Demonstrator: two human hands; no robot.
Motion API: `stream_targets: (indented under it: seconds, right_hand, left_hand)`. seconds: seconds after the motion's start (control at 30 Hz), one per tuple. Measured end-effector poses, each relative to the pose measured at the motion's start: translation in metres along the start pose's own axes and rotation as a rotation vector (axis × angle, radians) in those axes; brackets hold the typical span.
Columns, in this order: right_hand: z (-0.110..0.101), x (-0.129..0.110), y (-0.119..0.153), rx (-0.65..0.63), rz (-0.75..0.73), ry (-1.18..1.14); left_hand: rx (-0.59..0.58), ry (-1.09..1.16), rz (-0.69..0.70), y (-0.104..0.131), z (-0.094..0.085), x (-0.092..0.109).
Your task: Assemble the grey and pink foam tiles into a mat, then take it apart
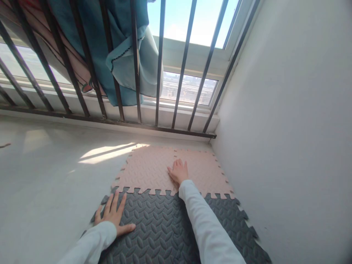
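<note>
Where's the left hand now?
Lower left of the head view: the left hand is spread on the black mat near its left edge, close to the left pink mat.

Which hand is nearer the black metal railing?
Right. The right hand is on the pink foam mat before the railing; the left hand is farther back, on the dark grey foam mat.

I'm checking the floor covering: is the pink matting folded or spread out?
Spread out: the pink matting lies flat on the floor, its near toothed edge meeting the dark matting, with no fold showing.
</note>
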State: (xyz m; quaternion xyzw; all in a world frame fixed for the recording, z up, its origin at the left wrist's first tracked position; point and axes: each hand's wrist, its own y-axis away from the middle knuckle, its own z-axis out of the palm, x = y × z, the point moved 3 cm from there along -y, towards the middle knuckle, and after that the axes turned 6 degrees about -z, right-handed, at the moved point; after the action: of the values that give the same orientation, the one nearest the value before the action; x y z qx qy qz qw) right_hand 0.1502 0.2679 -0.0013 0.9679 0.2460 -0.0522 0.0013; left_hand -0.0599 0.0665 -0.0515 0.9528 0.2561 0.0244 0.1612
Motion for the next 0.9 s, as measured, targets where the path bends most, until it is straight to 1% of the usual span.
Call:
stream_targets:
  seconds: [0.1, 0.17, 0.27, 0.4, 0.6, 0.77, 0.9]
  right_hand:
    - [-0.001, -0.002, -0.009, -0.01, 0.006, 0.0]
    - [-0.001, -0.001, -0.017, -0.032, 0.027, -0.034]
    - [-0.001, 0.002, -0.028, -0.027, 0.06, -0.077]
    - [-0.002, 0.006, -0.04, -0.039, 0.047, -0.105]
    - [-0.003, 0.01, -0.044, -0.02, 0.038, -0.112]
    - [-0.002, 0.009, -0.046, 0.013, 0.04, -0.123]
    - [0.003, 0.006, -0.044, 0.041, 0.05, -0.131]
  left_hand:
    - [-0.008, -0.01, 0.001, 0.001, -0.003, 0.001]
    - [-0.038, -0.033, -0.014, 0.004, -0.007, 0.002]
    - [-0.081, -0.039, -0.01, 0.008, -0.012, 0.005]
    - [-0.076, -0.015, -0.004, 0.005, -0.008, 0.003]
    - [-0.046, -0.062, -0.009, 0.001, 0.001, -0.001]
    - [-0.036, -0.063, -0.004, 0.003, -0.004, 0.0]
    - [-0.067, -0.091, -0.01, 0.005, -0.004, 0.0]
